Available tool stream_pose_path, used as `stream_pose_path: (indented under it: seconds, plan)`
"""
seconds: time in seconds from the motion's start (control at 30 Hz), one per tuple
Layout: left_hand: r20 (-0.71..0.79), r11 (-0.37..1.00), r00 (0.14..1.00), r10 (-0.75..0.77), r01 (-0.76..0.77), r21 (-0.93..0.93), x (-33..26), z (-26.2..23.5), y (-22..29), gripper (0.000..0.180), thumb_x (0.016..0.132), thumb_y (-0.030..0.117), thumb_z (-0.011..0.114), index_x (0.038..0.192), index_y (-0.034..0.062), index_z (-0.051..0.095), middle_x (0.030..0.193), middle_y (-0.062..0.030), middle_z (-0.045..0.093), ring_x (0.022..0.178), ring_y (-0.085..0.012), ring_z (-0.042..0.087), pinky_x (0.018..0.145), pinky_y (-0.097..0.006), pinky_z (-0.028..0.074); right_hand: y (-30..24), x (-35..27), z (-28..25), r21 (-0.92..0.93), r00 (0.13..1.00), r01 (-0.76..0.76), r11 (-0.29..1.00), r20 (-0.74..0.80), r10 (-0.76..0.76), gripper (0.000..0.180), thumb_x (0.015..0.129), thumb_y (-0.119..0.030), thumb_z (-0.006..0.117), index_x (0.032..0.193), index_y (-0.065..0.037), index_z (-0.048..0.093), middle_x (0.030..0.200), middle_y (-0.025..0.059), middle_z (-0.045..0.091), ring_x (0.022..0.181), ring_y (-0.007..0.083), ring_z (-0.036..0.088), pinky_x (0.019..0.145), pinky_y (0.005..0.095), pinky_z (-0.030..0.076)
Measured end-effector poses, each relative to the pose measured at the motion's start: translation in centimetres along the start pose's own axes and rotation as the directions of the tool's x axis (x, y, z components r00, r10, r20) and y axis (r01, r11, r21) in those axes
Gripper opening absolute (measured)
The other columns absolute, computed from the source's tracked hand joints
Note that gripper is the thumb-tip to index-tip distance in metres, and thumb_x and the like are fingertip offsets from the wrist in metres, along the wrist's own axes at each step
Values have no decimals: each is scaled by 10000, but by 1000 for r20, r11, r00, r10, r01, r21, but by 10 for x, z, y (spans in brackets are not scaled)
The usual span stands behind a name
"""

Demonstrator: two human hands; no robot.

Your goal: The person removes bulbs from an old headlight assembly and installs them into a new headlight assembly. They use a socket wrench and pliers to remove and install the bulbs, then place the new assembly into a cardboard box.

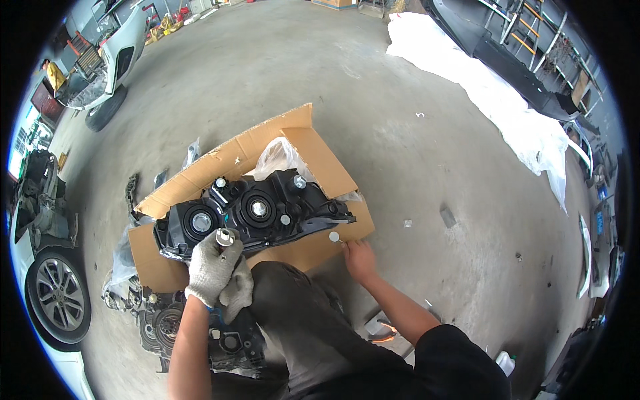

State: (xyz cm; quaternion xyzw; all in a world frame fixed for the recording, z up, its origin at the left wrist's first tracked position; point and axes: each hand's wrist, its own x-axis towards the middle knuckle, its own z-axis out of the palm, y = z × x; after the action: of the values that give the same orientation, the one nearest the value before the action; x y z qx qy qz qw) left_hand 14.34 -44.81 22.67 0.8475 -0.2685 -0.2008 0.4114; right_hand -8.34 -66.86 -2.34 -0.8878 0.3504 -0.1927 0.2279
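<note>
My left hand [212, 267], in a knitted white glove, grips a small grey-white bulb socket [225, 237] by the near edge of a black headlight assembly [260, 212]. The headlight lies back side up in an open cardboard box [320, 157], its round openings showing. A second knitted glove [237, 291] hangs just below my left hand, against my knee. My bare right hand [361, 261] is at the box's right front edge, fingers pinched around the thin stem of a small pale disc [334, 237]. What exactly the disc is cannot be made out.
Below left, another headlight-like unit [167, 327] lies on the floor beside my leg. A car wheel [59, 295] stands at far left. White sheeting [480, 87] and a dark bumper [513, 73] lie at upper right. An orange-handled tool [383, 333] is near my right forearm.
</note>
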Motion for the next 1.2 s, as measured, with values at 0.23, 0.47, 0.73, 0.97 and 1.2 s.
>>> stream_pose_path:
  seconds: [0.23,0.47,0.73,0.97,1.2]
  plan:
    - [15,1000,1000,0,0,13,-3,3,5,189,891,174,660,1015,36,697,825,-87,710,772,-156,670,731,-327,528,23,13,22,-42,951,-185,982,245,190,448,977,-416,519,862,-23,703,797,240,676,759,452,655,703,545,516]
    - [64,997,997,-38,34,72,-3,3,6,237,910,184,644,1066,14,694,894,-78,718,843,-137,652,781,-319,520,27,56,1,-100,861,-54,993,499,98,580,965,-544,490,945,-18,735,901,216,711,899,416,679,812,515,530]
    - [89,997,995,-54,48,66,-1,4,10,244,908,181,644,1067,1,690,896,-86,715,847,-145,652,794,-324,520,45,51,11,336,850,-167,927,525,-37,582,993,-519,516,797,-5,703,744,137,692,743,263,678,743,405,527]
    - [93,994,993,-70,62,91,-1,4,6,250,916,188,636,1070,-2,686,901,-86,713,857,-148,650,804,-326,519,48,37,29,165,763,10,986,636,-114,584,953,-567,559,765,-37,716,753,133,698,756,262,685,756,397,529]
    - [89,995,994,-68,62,73,-1,5,2,253,911,189,647,1075,1,687,927,-81,712,864,-142,644,808,-319,515,52,5,26,352,812,-455,818,540,219,569,916,-560,629,908,2,719,731,95,677,720,219,658,717,368,522]
